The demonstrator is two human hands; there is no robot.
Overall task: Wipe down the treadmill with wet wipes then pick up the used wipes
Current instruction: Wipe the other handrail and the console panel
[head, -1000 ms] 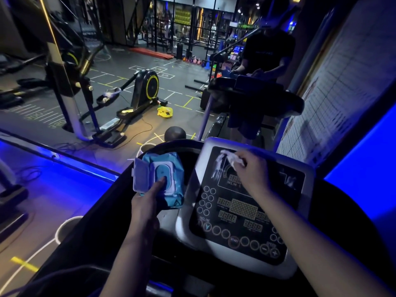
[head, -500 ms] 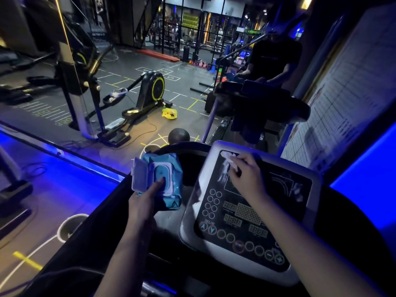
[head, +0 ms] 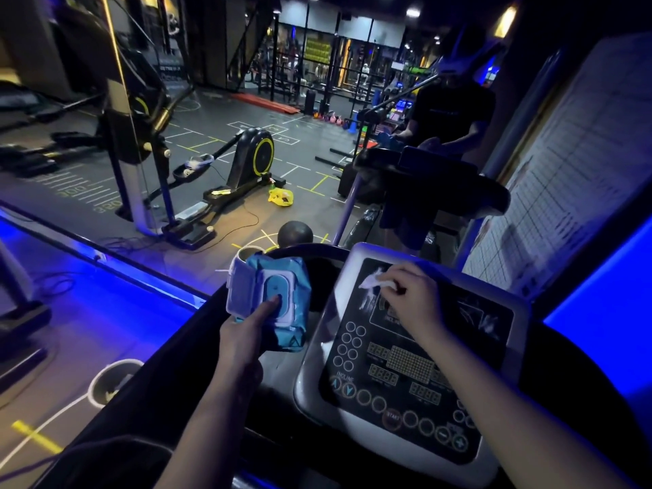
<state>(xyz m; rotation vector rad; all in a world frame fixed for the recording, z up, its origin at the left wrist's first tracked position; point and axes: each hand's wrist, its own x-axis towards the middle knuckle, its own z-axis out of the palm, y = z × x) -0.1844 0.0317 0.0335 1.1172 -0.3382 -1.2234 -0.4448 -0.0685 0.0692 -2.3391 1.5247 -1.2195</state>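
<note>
The treadmill console (head: 416, 375) is a black button panel in a silver frame, directly in front of me. My right hand (head: 412, 301) pinches a white wet wipe (head: 374, 280) and holds it against the panel's upper left corner. My left hand (head: 247, 333) grips a blue pack of wet wipes (head: 282, 294) to the left of the console, thumb on the pack's white dispenser. The pack's white flip lid (head: 238, 287) stands open to the left.
A black handrail (head: 158, 375) curves along the left below my arm. A mirror ahead shows a person at a treadmill (head: 448, 114). An elliptical trainer (head: 247, 160), a yellow bag (head: 281, 197) and a dark ball (head: 294, 234) sit on the gym floor. A tiled wall (head: 582, 164) rises at right.
My right hand has slid the wipe a little across the top left of the panel. My left hand keeps the pack in the same place. The view has tilted slightly.
</note>
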